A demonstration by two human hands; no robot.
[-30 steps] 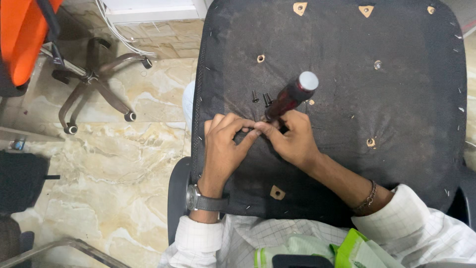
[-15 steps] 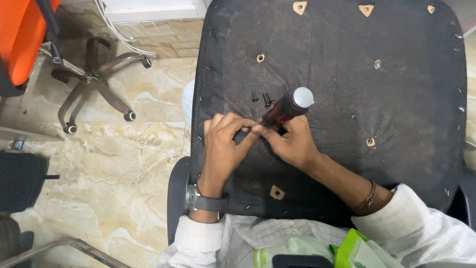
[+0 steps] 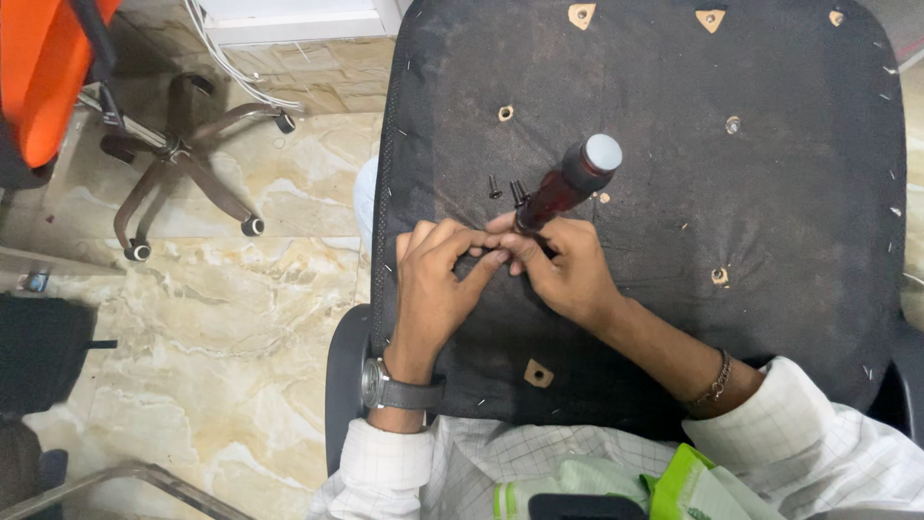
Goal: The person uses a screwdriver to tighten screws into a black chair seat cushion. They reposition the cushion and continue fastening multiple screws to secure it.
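An upturned office chair seat (image 3: 674, 116) with black fabric stapled round its rim lies in front of me. My right hand (image 3: 568, 270) grips a screwdriver (image 3: 568, 183) with a dark red handle and a pale cap, tilted up to the right. My left hand (image 3: 438, 284) pinches at the screwdriver's tip, where my fingers hide the blade and whatever is under it. Two or three small black screws (image 3: 508, 190) lie loose on the fabric just above my fingers. A wristwatch (image 3: 395, 390) sits on my left wrist, a bracelet (image 3: 714, 380) on my right.
Several screw holes (image 3: 505, 113) and wooden tabs (image 3: 537, 373) show through the fabric. A chair's star base with castors (image 3: 183, 164) stands on the marble floor at the left, under an orange chair back (image 3: 43, 67). White cables (image 3: 231, 67) run along the far wall.
The screwdriver handle has swung slightly, its cap now a little further right and up. Both hands stay together at its tip.
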